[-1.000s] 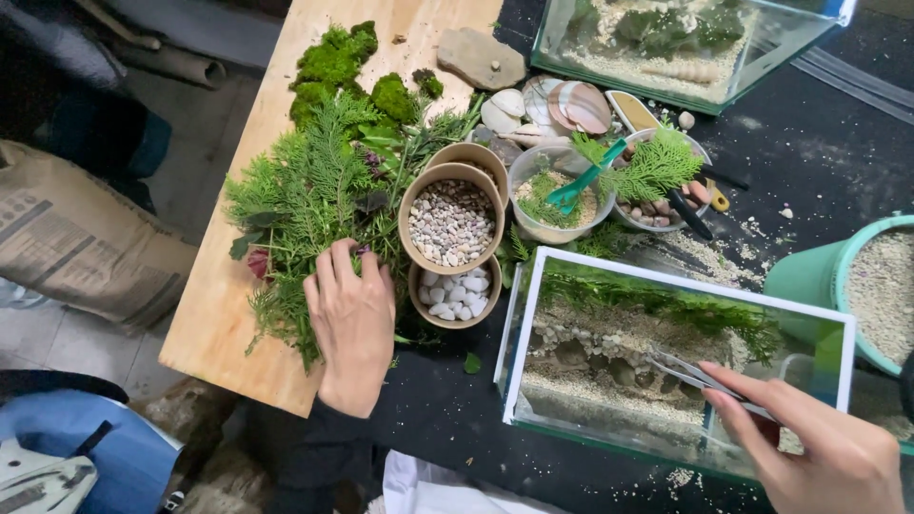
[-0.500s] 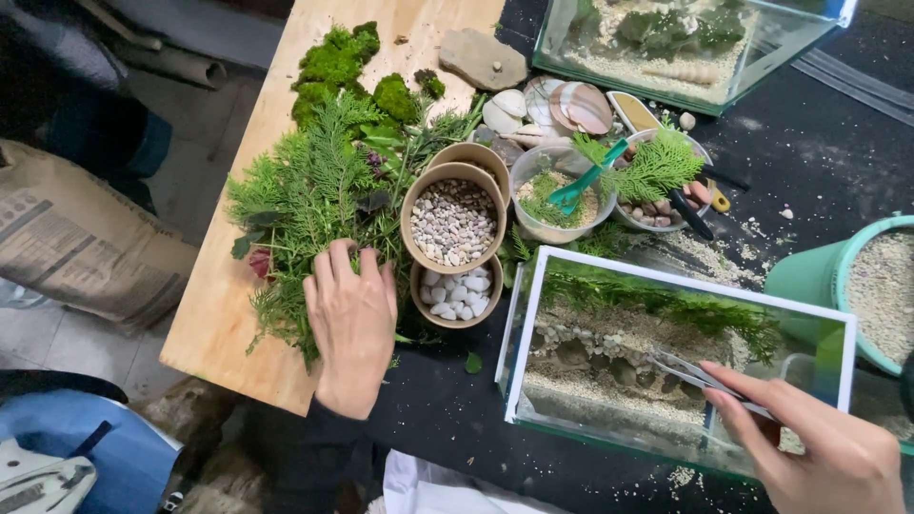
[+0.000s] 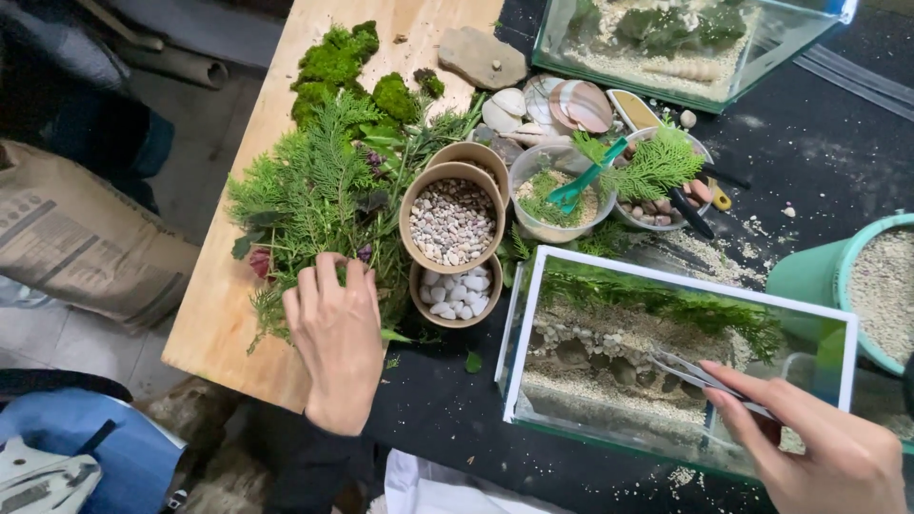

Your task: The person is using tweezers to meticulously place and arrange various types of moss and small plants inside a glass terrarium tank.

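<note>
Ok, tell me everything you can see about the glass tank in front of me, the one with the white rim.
The glass tank is a clear rectangular box edged in white, standing on the dark table beside the wooden board. Inside, pale sand slopes up past a row of grey stones to a band of green plants along the far wall. The right hand reaches in over its near side, holding metal tweezers whose tips hang above the stones. A green bucket stands at its far right corner. The left hand is off it, on the greenery.
</note>
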